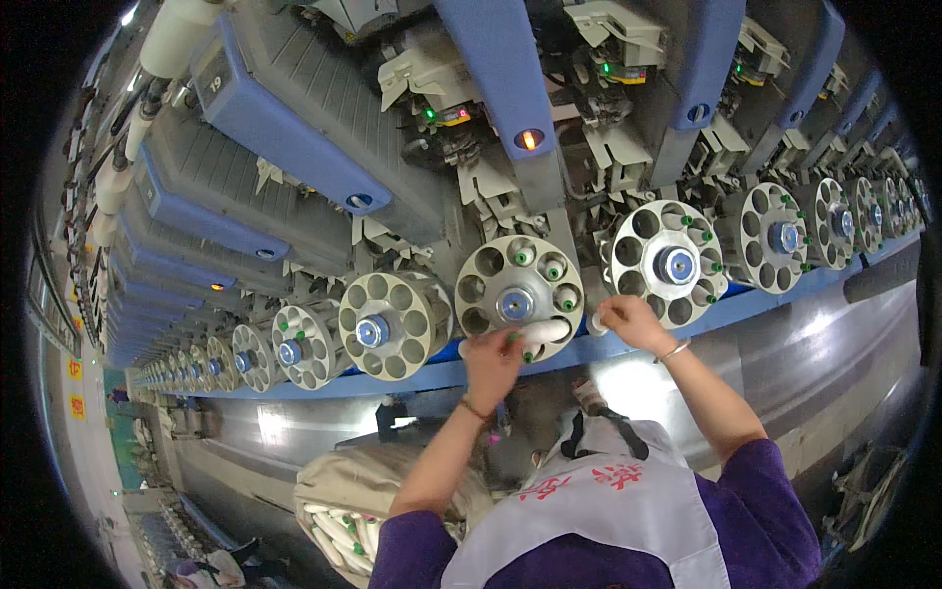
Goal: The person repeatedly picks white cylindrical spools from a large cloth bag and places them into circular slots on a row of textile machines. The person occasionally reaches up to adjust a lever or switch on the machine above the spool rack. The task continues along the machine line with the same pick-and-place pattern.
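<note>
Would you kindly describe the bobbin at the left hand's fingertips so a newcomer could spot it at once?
Along the machine runs a row of round magazines; pick the one just above the left hand. The white bobbin lies sideways across its lower face, whereas the neighbouring bobbins show mainly their green-tipped ends.

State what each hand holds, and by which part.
Left hand: a white yarn bobbin, by its green-tipped end. Right hand: something white at the fingers; whether held cannot be told.
</note>
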The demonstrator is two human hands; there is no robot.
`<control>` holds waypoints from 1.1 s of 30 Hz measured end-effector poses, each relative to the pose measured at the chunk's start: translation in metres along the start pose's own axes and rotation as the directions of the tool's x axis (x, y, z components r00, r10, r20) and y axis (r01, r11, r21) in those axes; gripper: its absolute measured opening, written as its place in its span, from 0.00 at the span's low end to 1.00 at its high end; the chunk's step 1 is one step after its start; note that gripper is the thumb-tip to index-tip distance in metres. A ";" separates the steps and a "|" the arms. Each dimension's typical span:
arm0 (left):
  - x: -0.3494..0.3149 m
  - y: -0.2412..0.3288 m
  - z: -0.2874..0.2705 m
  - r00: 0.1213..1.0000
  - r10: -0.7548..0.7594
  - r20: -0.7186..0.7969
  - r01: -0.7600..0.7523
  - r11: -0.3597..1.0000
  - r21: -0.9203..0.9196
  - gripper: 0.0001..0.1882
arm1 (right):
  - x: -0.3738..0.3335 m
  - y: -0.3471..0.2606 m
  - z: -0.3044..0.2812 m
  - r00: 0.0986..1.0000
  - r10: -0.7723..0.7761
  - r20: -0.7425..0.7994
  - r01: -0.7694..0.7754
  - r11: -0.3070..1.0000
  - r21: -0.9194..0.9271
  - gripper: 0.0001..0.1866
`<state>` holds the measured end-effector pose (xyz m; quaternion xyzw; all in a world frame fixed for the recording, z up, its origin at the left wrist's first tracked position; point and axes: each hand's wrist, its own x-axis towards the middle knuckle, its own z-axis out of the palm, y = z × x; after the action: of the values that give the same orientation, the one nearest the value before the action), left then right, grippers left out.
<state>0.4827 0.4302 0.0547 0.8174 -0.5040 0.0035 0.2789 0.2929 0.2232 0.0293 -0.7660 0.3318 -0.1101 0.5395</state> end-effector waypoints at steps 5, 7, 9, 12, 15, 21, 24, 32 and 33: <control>-0.019 -0.025 -0.018 0.942 -0.317 0.113 0.336 0.869 -0.364 0.13 | -0.002 0.001 0.048 0.938 -0.279 0.206 0.329 0.904 -0.274 0.11; -0.023 -0.025 -0.015 0.946 -0.308 0.097 0.322 0.876 -0.359 0.13 | 0.002 -0.003 0.064 0.913 -0.328 0.243 0.399 0.841 -0.365 0.13; -0.026 -0.022 -0.013 0.931 -0.347 0.117 0.365 0.849 -0.382 0.12 | 0.006 -0.008 0.074 0.888 -0.388 0.245 0.455 0.816 -0.358 0.16; -0.033 -0.018 -0.015 0.955 -0.284 0.083 0.294 0.874 -0.388 0.11 | 0.010 -0.016 0.078 0.843 -0.436 0.315 0.532 0.763 -0.367 0.18; -0.041 -0.014 -0.016 0.977 -0.214 0.015 0.203 0.903 -0.378 0.10 | 0.011 -0.025 0.077 0.795 -0.484 0.367 0.601 0.713 -0.361 0.18; -0.052 -0.010 -0.011 0.984 -0.177 -0.027 0.153 0.911 -0.384 0.09 | 0.005 -0.045 0.077 0.748 -0.494 0.443 0.651 0.678 -0.342 0.16; -0.054 -0.010 -0.010 0.990 -0.127 -0.064 0.096 0.930 -0.356 0.10 | 0.003 -0.052 0.078 0.709 -0.537 0.458 0.694 0.647 -0.316 0.15; -0.050 -0.001 0.000 0.963 -0.268 -0.013 0.241 0.887 -0.394 0.10 | 0.004 -0.046 0.076 0.670 -0.597 0.442 0.741 0.500 -0.447 0.14; -0.049 -0.001 0.001 0.965 -0.261 -0.018 0.231 0.884 -0.406 0.10 | 0.005 -0.044 0.076 0.674 -0.600 0.431 0.737 0.507 -0.447 0.14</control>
<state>0.4591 0.4702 0.0397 0.7995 -0.3759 -0.1057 0.4565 0.3535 0.2860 0.0385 -0.9674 -0.0375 -0.1167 0.2215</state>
